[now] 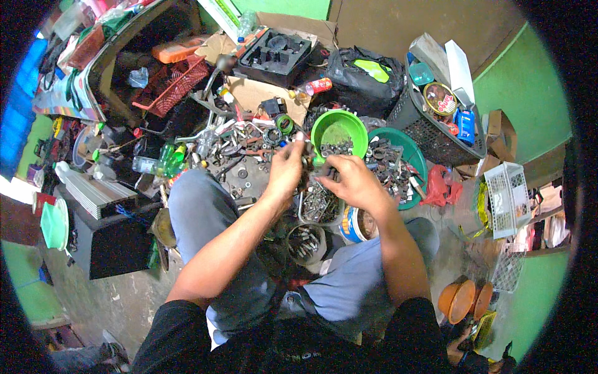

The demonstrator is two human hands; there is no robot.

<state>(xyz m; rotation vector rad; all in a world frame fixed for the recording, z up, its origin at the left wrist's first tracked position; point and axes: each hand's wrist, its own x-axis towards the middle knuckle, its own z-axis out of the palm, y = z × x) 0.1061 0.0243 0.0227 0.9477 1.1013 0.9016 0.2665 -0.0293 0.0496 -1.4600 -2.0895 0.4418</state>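
Note:
My left hand (287, 169) is raised over the scattered hardware, fingers closed in a pinch; whatever they hold is too small to make out. Close by on the right, my right hand (352, 180) has its fingers curled in toward the thumb, and I cannot make out anything in them. Just beyond the hands stands a bright green bowl (357, 133) with small metal pieces at its bottom. Beneath the hands is a clear container of screws (319, 206). A dark green basin (416, 163) of mixed metal parts lies to the right, partly hidden by the green bowl.
A round tub (306, 244) of metal pieces and a white-blue bucket (354, 224) sit between my knees. Left are plastic bottles (167, 161) and a black box (109, 240). A red basket (171, 87), black bag (367, 81) and dark grey basket (430, 121) stand farther back.

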